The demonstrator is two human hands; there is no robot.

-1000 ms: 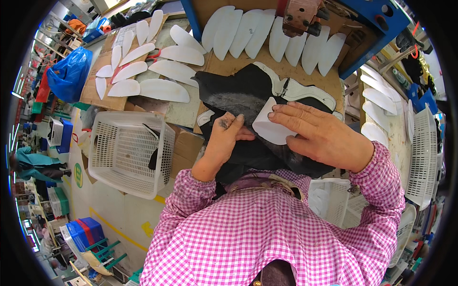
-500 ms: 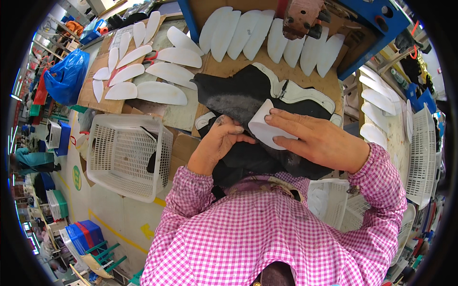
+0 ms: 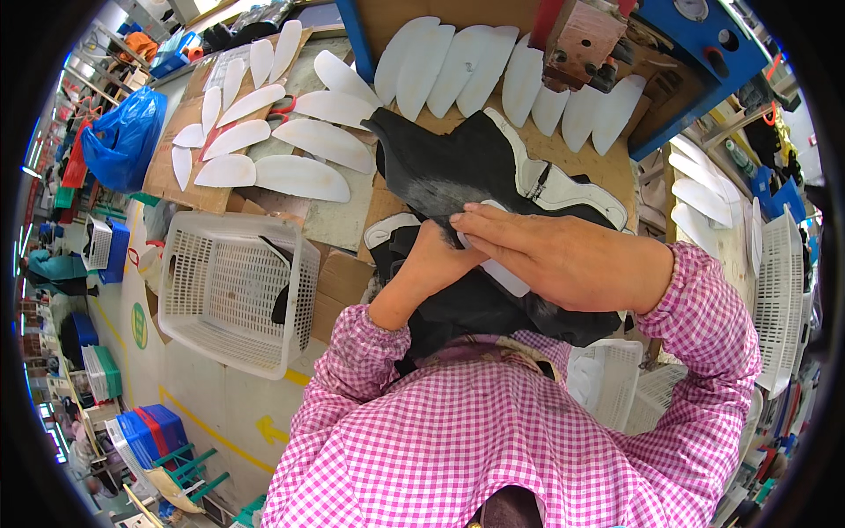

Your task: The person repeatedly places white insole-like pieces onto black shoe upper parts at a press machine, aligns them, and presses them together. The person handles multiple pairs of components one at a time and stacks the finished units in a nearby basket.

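Black fabric-like pieces (image 3: 440,176) with white edge panels (image 3: 572,192) lie before me, resembling shoe uppers. Between my hands, a smooth white curved insert (image 3: 505,275) rests against the black material. My right hand (image 3: 563,255) lies across this insert with straight fingers held together, covering its middle. Beside it, my left hand (image 3: 431,268) is closed at the edge of the black piece; its fingertips are partly hidden under the right fingers.
White curved inserts (image 3: 304,178) are spread at the left, and others (image 3: 475,70) stand in a row behind. A metal machine head (image 3: 585,44) hangs from a blue frame (image 3: 704,70). A white plastic basket (image 3: 238,290) is at left, beside a blue bag (image 3: 128,136).
My right fingers have moved left and flattened over the white insert, covering more of it. My left hand has shifted right, now touching the right fingertips.
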